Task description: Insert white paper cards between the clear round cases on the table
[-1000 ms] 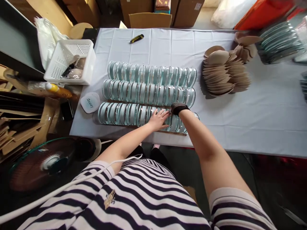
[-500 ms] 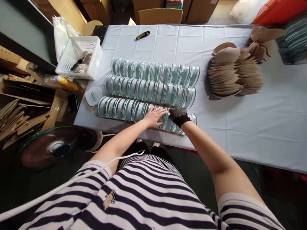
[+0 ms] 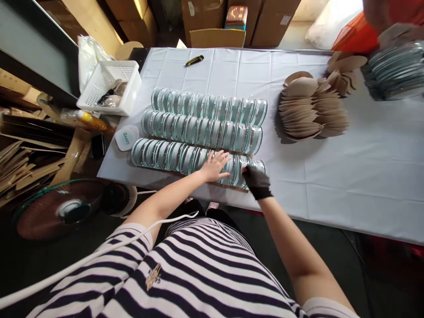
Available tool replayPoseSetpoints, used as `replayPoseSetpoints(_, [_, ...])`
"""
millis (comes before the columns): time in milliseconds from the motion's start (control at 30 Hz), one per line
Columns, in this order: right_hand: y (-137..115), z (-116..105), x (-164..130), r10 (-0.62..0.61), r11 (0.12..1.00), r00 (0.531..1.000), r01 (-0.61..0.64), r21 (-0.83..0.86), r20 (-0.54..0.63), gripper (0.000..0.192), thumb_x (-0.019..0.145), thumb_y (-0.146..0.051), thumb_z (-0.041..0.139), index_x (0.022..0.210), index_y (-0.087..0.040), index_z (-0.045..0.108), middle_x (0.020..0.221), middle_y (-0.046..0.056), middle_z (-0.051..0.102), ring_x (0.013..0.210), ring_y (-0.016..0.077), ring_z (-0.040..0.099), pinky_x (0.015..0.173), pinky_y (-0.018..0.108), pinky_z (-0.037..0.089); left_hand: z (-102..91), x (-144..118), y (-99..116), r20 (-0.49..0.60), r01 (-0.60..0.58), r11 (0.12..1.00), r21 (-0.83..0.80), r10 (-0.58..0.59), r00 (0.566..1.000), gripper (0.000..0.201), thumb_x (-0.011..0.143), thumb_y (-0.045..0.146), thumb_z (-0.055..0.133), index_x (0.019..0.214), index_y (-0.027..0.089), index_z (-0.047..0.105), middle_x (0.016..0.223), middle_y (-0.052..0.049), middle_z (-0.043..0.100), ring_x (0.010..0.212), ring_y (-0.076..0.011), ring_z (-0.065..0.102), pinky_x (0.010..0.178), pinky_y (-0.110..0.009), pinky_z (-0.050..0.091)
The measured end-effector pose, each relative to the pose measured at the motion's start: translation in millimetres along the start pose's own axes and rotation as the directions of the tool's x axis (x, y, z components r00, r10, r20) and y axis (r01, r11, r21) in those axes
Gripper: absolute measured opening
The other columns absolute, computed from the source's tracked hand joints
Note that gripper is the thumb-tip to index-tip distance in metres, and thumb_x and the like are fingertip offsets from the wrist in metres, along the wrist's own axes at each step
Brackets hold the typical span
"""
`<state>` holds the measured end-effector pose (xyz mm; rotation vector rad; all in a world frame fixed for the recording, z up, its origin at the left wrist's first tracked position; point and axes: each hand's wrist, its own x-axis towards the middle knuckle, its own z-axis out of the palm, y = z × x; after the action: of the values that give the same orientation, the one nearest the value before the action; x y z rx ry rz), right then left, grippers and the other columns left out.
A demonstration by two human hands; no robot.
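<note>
Three rows of round glass discs stand on edge on a white-covered table (image 3: pixel 331 176). My bare left hand (image 3: pixel 214 165) lies flat, fingers spread, on the nearest row of discs (image 3: pixel 165 155). My right hand (image 3: pixel 256 181), in a black glove, touches the right end of that same row near the table's front edge. Whether its fingers grip a disc I cannot tell. The middle row (image 3: pixel 198 128) and the far row (image 3: pixel 205 106) stand untouched behind.
Fanned brown paper pieces (image 3: pixel 311 112) lie to the right, with a stack of glass discs (image 3: pixel 394 73) beyond. A white basket (image 3: pixel 109 88) and a yellow utility knife (image 3: pixel 194 60) are at the far left. A fan (image 3: pixel 62 212) stands on the floor at left. Cardboard boxes stand behind.
My right gloved hand has pulled back from over the near row's middle to its right end by the table edge. My left hand has stayed on the row.
</note>
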<state>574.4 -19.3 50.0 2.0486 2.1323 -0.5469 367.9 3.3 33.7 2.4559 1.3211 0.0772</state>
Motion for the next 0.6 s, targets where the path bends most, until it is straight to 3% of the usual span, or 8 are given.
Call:
replayPoseSetpoints(67, [10, -32, 33, 0.025, 0.999, 0.998, -0.022, -0.044, 0.066, 0.040, 0.096, -0.038, 0.038, 0.121, -0.019, 0.064, 0.118, 0.014, 0.067, 0.105, 0.0261, 0.064, 0.082, 0.034, 0.048, 7.1, 11, 14, -0.010, -0.014, 1.000, 0.010, 0.014, 1.000, 0.075, 0.090, 0.058, 0.049, 0.154, 0.024, 0.029, 0.161, -0.008, 0.029, 0.150, -0.0292, 0.018, 0.121, -0.055, 0.009])
replayPoseSetpoints(133, [11, -53, 67, -0.046, 0.995, 0.962, 0.068, -0.077, 0.268, 0.036, 0.091, -0.033, 0.048, 0.118, -0.018, 0.066, 0.116, 0.013, 0.068, 0.103, 0.0236, 0.064, 0.082, 0.031, 0.048, 13.0, 19, 23, 0.006, -0.012, 1.000, 0.023, 0.012, 1.000, 0.073, 0.090, 0.059, 0.048, 0.153, 0.027, 0.030, 0.159, -0.006, 0.033, 0.149, -0.0293, 0.023, 0.121, -0.056, 0.013])
replayPoseSetpoints(200, [6, -61, 96, -0.100, 0.986, 0.896, 0.146, -0.075, 0.432, 0.030, 0.085, -0.026, 0.056, 0.109, -0.015, 0.069, 0.104, 0.012, 0.071, 0.092, 0.0203, 0.066, 0.077, 0.027, 0.048, 16.0, 23, 25, 0.020, -0.011, 0.999, 0.033, 0.011, 1.000, 0.072, 0.090, 0.060, 0.048, 0.153, 0.029, 0.032, 0.157, -0.004, 0.037, 0.147, -0.0290, 0.027, 0.120, -0.056, 0.015])
replayPoseSetpoints(300, [0, -61, 118, -0.089, 0.986, 0.838, 0.150, -0.070, 0.538, 0.027, 0.078, -0.023, 0.065, 0.102, -0.012, 0.070, 0.083, 0.010, 0.072, 0.073, 0.0179, 0.065, 0.067, 0.026, 0.047, 15.6, 23, 23, 0.033, -0.015, 0.999, 0.040, 0.014, 0.999, 0.074, 0.089, 0.063, 0.046, 0.153, 0.029, 0.032, 0.157, -0.004, 0.037, 0.146, -0.0288, 0.027, 0.120, -0.055, 0.015])
replayPoseSetpoints(367, [0, -59, 120, -0.086, 0.987, 0.839, 0.146, -0.070, 0.538, 0.038, 0.077, -0.023, 0.067, 0.113, -0.013, 0.066, 0.085, 0.009, 0.072, 0.074, 0.0181, 0.065, 0.067, 0.026, 0.048, 14.5, 22, 20, 0.041, -0.012, 0.999, 0.045, 0.010, 0.999, 0.074, 0.089, 0.065, 0.045, 0.153, 0.029, 0.031, 0.157, -0.004, 0.037, 0.146, -0.0292, 0.027, 0.120, -0.054, 0.015])
replayPoseSetpoints(467, [1, -56, 114, -0.117, 0.984, 0.893, 0.163, -0.070, 0.435, 0.059, 0.075, -0.021, 0.068, 0.132, -0.015, 0.056, 0.113, 0.012, 0.069, 0.094, 0.0195, 0.066, 0.074, 0.024, 0.049, 14.1, 21, 20, 0.037, -0.010, 0.999, 0.046, 0.008, 0.999, 0.074, 0.089, 0.064, 0.046, 0.153, 0.029, 0.032, 0.157, -0.004, 0.037, 0.146, -0.0301, 0.026, 0.120, -0.054, 0.015])
replayPoseSetpoints(600, [-2, -53, 108, -0.151, 0.980, 0.898, 0.191, -0.057, 0.413, 0.052, 0.077, -0.016, 0.064, 0.129, -0.012, 0.059, 0.116, 0.013, 0.068, 0.097, 0.0197, 0.066, 0.077, 0.023, 0.049, 14.3, 21, 21, 0.024, -0.020, 0.999, 0.033, 0.019, 1.000, 0.073, 0.089, 0.063, 0.046, 0.151, 0.028, 0.035, 0.156, -0.005, 0.039, 0.145, -0.0300, 0.028, 0.120, -0.055, 0.016])
